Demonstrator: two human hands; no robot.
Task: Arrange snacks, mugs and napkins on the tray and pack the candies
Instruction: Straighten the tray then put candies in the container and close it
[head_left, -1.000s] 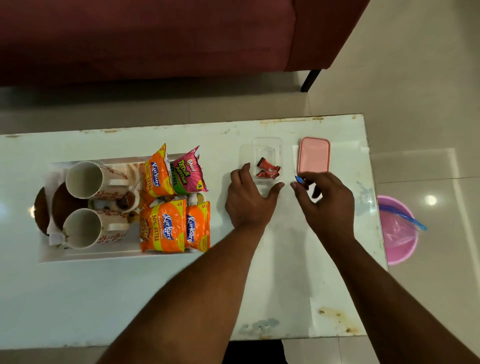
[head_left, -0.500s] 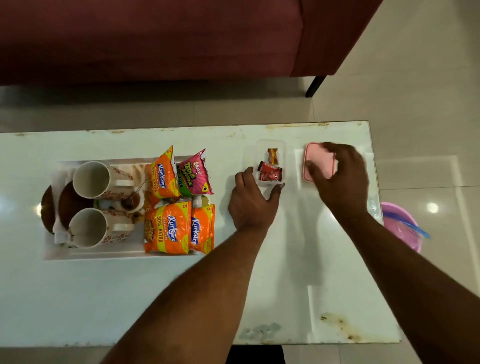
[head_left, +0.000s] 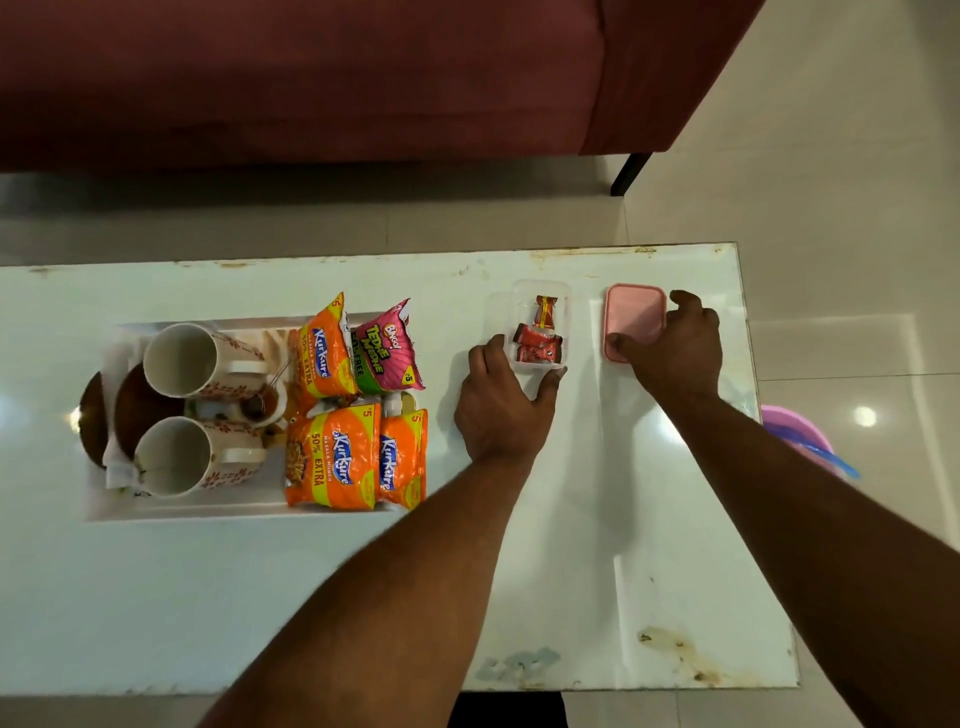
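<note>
A small clear plastic container (head_left: 563, 299) sits on the white table and holds red-wrapped candies (head_left: 538, 347). My left hand (head_left: 501, 410) steadies its near end, thumb and fingers on either side. My right hand (head_left: 678, 345) grips the pink lid (head_left: 632, 314) lying flat just right of the container, thumb at its near edge and fingers on its right side. On the left, the white tray (head_left: 249, 506) carries two floral mugs (head_left: 179, 361), (head_left: 174, 457), several orange and pink snack packets (head_left: 332, 457) and napkins (head_left: 117, 470).
A dark red sofa (head_left: 363, 78) stands beyond the table's far edge. Brown coasters (head_left: 135, 410) sit under the mugs. A pink bucket (head_left: 800, 436) is on the floor past the table's right edge. The table's near right corner shows rust stains (head_left: 675, 649).
My right hand dropped a candy into the container, then moved right onto the pink lid and closed around its edges. My left hand stayed at the container.
</note>
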